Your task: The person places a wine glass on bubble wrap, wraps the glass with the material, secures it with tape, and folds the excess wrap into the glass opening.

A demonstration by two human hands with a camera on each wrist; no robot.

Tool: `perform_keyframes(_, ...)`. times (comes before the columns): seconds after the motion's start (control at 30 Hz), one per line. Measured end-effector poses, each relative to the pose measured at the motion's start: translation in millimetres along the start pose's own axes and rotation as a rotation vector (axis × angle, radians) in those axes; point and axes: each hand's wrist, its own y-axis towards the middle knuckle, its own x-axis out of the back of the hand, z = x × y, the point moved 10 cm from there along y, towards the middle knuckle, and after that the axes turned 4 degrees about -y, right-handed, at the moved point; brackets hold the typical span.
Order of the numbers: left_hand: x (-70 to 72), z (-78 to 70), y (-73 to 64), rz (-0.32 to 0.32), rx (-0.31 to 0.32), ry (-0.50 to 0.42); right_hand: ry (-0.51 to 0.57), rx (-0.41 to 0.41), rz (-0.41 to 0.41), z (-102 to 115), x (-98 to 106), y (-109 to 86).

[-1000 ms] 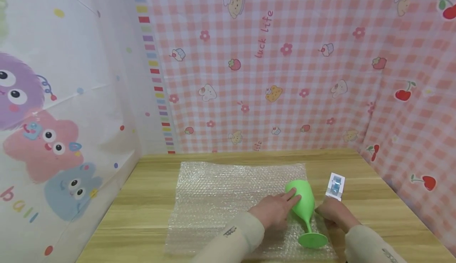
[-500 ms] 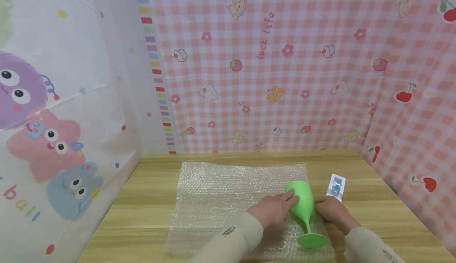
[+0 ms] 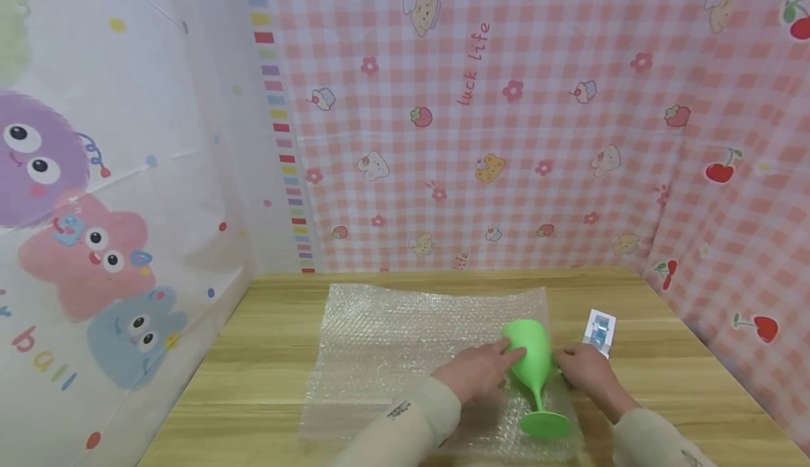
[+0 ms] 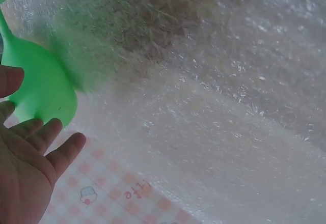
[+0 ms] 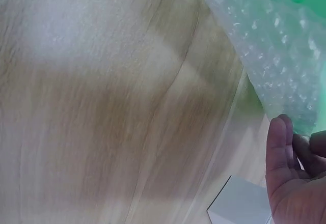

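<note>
- Green goblet lies on its side on bubble wrap, near the sheet's right edge; most of the sheet is to its left.
- Long axis runs away from the person: mouth far and slightly left, foot near and slightly right.
- Right edge of wrap roughly parallel to that axis, between goblet and right hand. This is the key relation, I'd judge.
- Right hand: thumb and fingertips pinch that edge; wrap looks raised there, green showing through. Goblet just left of these fingers; touching through wrap, can't tell.
- Left hand: nearer one, fingers fairly straight and spread, touching the bowl from the left.
- White tape dispenser, apparently, on wooden tabletop just beyond right hand.
</note>
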Motion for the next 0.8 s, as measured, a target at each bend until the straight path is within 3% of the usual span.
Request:
perform_keyframes(0.2, 5.8, -7.5, -0.5, -0.066, -0.075, 0.052, 0.172, -0.001, 0.023, 3.4, -4.9, 0.8)
perform_keyframes(0.33, 7.4, -8.4, -0.9, -0.083, -0.076, 0.061, 0.281, -0.011, 0.049, 3.3, -9.0, 0.9)
perform_keyframes(0.47, 6.7, -7.8, -1.3, -0.086, -0.068, 0.046, 0.292, 0.006, 0.052, 7.1, -10.7, 2.1)
perform_keyframes(0.8, 5.8, -1.9, -8.0, -0.067, -0.046, 0.019, 0.205, 0.061, 0.071, 18.8, -15.0, 0.9)
